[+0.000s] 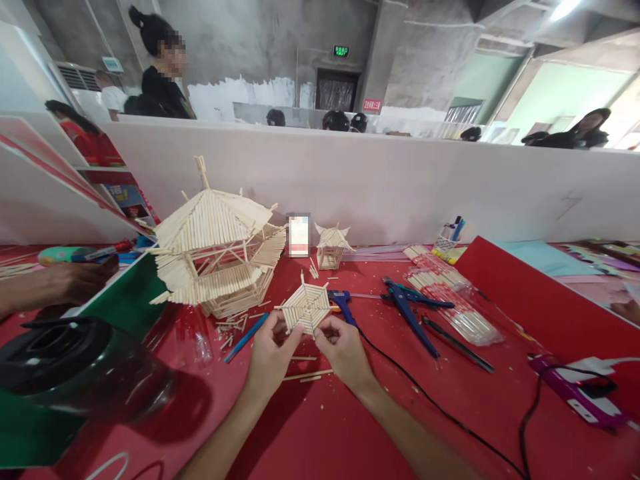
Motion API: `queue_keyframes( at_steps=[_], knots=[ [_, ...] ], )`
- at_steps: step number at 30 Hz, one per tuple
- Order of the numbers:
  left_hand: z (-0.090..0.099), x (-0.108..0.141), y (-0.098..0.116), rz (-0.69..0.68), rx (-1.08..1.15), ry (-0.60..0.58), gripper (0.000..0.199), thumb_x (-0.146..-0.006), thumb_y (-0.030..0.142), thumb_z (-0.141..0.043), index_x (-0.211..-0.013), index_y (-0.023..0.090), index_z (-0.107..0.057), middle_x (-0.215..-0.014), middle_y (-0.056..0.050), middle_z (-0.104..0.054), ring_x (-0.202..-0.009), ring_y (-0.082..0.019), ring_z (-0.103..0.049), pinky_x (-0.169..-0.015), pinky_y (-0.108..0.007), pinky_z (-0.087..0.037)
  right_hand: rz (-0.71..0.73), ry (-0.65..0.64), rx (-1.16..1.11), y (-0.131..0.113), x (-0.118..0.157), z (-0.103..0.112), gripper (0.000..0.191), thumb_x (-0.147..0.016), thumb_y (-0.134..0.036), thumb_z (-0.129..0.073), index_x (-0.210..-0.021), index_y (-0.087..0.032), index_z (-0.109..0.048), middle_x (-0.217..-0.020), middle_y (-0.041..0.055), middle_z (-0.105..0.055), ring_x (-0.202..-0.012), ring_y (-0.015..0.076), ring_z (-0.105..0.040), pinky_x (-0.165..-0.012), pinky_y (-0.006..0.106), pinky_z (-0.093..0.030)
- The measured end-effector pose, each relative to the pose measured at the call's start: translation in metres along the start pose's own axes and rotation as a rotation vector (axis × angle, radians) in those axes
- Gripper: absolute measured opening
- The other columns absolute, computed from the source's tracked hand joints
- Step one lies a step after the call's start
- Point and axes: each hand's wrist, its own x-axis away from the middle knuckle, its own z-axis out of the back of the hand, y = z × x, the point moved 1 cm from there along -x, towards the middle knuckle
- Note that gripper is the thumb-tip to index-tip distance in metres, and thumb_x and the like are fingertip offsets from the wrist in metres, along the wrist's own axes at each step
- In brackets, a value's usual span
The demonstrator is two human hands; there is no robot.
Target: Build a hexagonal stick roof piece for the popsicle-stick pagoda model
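Observation:
A hexagonal piece of thin wooden sticks, laid in rings with sticks jutting from its corners, is held up between both hands. My left hand pinches its lower left edge with thumb and fingers. At the lower right edge, my right hand grips it the same way. A large stick pavilion stands behind on the left, and a small stick pavilion stands beyond the piece. Loose sticks lie on the red table under the hands.
Right of my hands lie a blue glue gun, blue cutters, a black-handled tool, bagged sticks and a purple power strip. A blue pen and dark bottle are left. Another person's hand rests beyond the green divider.

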Motion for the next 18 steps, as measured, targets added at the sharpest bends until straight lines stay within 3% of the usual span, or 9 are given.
queue_keyframes(
  at_steps=[5,14,18],
  knots=[
    [-0.0020,0.0009,0.0035,0.004,-0.014,0.015,0.026,-0.076,0.036,-0.070,-0.092,0.018,-0.062,-0.095,-0.007,-0.075,-0.086,-0.022,-0.071,-0.080,-0.031,-0.056,0.003,0.001,-0.022,0.0014,-0.0005,-0.0012,0.018,-0.080,-0.032,-0.059,-0.068,-0.018,-0.057,-0.063,-0.0007,-0.059,-0.057,0.0131,-0.053,-0.055,0.023,-0.043],
    [0.0026,-0.0005,0.0013,-0.032,0.010,0.001,0.025,-0.076,0.036,-0.072,-0.091,0.018,-0.062,-0.092,-0.005,-0.074,-0.084,-0.020,-0.070,-0.077,-0.029,-0.055,-0.221,-0.101,-0.319,0.0060,-0.0086,-0.0046,0.026,-0.069,-0.040,-0.069,-0.076,-0.016,-0.064,-0.062,-0.0003,-0.061,-0.050,0.0104,-0.051,-0.046,0.021,-0.042],
    [0.0022,0.0020,0.0038,-0.059,0.050,-0.026,0.024,-0.078,0.035,-0.072,-0.092,0.018,-0.062,-0.092,-0.005,-0.073,-0.086,-0.019,-0.069,-0.080,-0.029,-0.054,-0.300,-0.100,-0.411,0.0087,-0.0083,-0.0042,0.028,-0.067,-0.041,-0.072,-0.069,-0.016,-0.059,-0.055,-0.0038,-0.056,-0.044,0.0073,-0.046,-0.042,0.018,-0.036]
  ],
)
